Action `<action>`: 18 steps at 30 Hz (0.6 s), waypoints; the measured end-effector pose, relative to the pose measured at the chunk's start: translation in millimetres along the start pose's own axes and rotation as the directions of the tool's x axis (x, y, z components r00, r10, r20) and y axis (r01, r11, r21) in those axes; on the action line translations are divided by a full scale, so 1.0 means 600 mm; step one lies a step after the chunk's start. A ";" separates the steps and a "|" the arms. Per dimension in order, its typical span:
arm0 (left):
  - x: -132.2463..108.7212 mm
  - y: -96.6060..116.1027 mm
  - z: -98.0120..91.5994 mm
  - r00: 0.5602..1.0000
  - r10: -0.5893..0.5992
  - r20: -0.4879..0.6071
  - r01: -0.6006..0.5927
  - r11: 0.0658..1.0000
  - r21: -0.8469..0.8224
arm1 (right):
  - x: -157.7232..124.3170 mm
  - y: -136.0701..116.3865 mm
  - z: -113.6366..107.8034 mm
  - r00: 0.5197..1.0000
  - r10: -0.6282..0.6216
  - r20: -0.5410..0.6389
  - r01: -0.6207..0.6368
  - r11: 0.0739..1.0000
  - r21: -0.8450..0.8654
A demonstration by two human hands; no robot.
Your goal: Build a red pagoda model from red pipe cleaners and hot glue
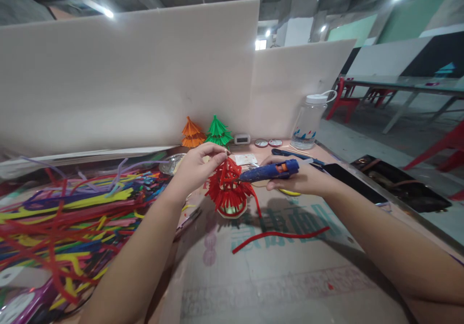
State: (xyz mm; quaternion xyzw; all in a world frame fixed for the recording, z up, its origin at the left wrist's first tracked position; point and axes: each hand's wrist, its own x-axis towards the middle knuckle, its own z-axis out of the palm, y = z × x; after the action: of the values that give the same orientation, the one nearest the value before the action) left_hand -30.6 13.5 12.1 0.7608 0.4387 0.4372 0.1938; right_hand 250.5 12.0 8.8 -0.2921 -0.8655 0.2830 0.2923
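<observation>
forearms (137, 251) (384, 237) inward, hands (197, 164) (306, 178) near red cone (226, 196)

The table (170, 292) is covered beneath the fingers (213, 148) by a printed sheet (250, 290) bearing a red strip (279, 234), while coloured strips (72, 213) are heaped left of them and a bottle (306, 125) is set beyond, rightward.

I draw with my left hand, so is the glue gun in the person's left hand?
No, the blue glue gun is in the right hand, while the left hand holds the red tree by its top.
</observation>
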 end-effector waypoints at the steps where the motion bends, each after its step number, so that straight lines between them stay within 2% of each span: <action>1: 0.000 0.001 0.000 1.000 -0.001 0.000 0.001 1.000 0.001 | 0.000 0.000 0.000 1.000 0.007 -0.003 -0.007 1.000 0.004; 10: -0.001 0.003 0.001 1.000 -0.005 0.001 0.005 1.000 -0.015 | -0.001 0.012 -0.003 1.000 0.009 -0.026 -0.009 1.000 -0.024; 18: -0.002 0.006 0.000 1.000 -0.013 0.000 0.013 1.000 -0.011 | 0.001 0.004 -0.003 1.000 -0.011 -0.018 0.010 1.000 -0.022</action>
State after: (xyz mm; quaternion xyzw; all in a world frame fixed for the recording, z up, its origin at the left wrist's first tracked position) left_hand -29.0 10.8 14.2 0.7570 0.4411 0.4384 0.2006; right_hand 252.0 14.2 8.6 -0.2934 -0.8674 0.2693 0.2985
